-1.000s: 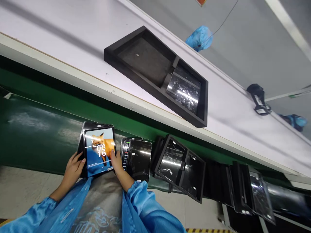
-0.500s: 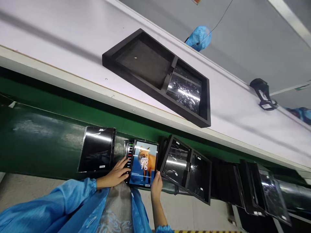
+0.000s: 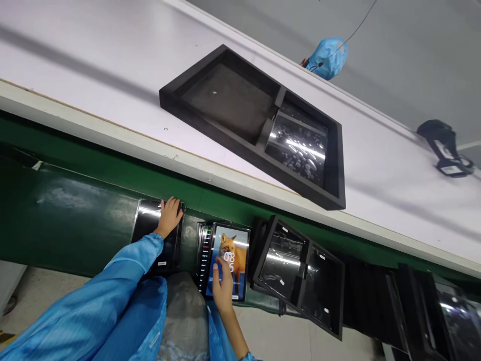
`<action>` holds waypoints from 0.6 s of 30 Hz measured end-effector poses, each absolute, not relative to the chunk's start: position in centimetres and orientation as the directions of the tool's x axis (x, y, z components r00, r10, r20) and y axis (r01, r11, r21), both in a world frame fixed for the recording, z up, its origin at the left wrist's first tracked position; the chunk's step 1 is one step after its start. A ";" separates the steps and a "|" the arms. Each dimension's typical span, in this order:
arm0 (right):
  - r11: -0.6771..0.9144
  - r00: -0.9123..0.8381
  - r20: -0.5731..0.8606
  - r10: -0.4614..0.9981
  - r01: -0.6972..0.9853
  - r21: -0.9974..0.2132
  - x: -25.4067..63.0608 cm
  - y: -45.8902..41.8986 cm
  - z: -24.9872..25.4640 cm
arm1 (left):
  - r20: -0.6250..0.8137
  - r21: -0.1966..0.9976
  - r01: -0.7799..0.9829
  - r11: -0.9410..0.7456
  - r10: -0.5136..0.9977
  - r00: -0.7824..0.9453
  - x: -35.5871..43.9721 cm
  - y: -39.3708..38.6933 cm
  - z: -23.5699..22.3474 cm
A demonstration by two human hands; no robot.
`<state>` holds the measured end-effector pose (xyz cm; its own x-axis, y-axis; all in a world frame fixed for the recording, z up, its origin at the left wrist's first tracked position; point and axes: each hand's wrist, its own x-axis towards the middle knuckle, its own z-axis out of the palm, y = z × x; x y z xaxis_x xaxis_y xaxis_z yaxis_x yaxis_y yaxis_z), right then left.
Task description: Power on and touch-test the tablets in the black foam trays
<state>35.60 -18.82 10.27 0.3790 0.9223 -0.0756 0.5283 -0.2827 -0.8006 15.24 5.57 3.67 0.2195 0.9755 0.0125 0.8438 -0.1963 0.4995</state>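
Observation:
On the green bench, the upper right part of a dark-screened tablet (image 3: 145,228) is under my left hand (image 3: 169,218), whose fingers lie spread near its top edge. A lit tablet (image 3: 239,240) with a fox picture and clock digits rests to the right, on top of others; a lit menu list shows along its left side. Over the lower middle of that screen is my right hand (image 3: 223,286), thumb and fingers apart, holding nothing. Whether its fingertips touch the glass I cannot tell.
A black two-compartment tray (image 3: 210,123) stands on the white shelf, a film-covered screen (image 3: 296,148) in its right compartment. Another black tray (image 3: 304,271) with dark tablets sits right of the lit one. Further right are stacked black trays (image 3: 372,296). A person's blue cap (image 3: 330,57) shows beyond the shelf.
My left hand has moved left and up from the lit tablet's menu side onto the dark tablet. From the lit tablet's right edge, my right hand has shifted left over its screen.

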 end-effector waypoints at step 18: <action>-0.303 0.297 -0.169 0.940 0.495 -0.815 33.7 -16.7 10.9 | 0.018 0.519 0.839 -0.164 0.983 0.182 15.3 5.1 3.3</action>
